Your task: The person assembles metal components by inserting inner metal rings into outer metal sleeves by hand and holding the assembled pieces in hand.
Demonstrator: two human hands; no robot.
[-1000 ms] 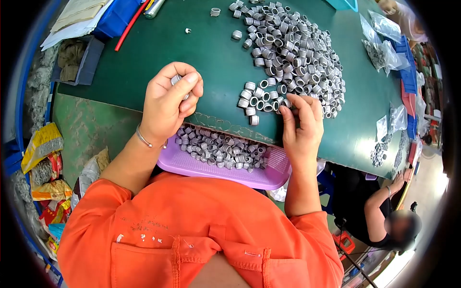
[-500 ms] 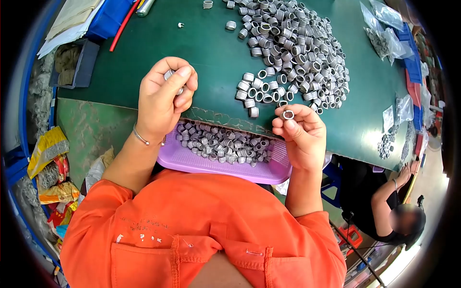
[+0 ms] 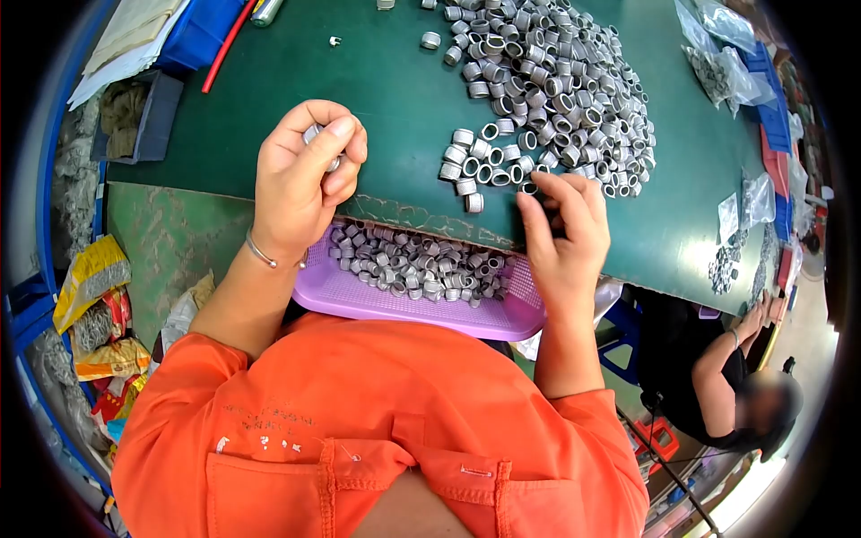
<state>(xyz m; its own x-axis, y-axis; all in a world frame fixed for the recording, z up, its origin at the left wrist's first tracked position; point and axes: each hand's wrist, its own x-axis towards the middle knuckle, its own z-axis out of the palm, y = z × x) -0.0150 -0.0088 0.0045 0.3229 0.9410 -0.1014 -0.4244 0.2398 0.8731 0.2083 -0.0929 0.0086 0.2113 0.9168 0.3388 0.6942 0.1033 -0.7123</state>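
Note:
My left hand is closed over the table's near edge, with a grey metal ring partly showing between thumb and fingers; how many it holds is hidden. My right hand has its thumb and forefinger apart. Their tips are beside a loose ring on the green tabletop, with no ring visible in the grasp. Several more rings lie just left of those fingertips. Behind them spreads a large heap of the same short, ribbed rings. Below the table edge, a purple plastic basket holds many rings.
A grey bin, a blue tray and a red rod are at the back left. Plastic bags lie along the right side. Another person sits at the right.
My right hand has opened and shifted slightly up towards the loose rings. The ring it pinched before no longer shows in its fingers. The left hand has barely moved.

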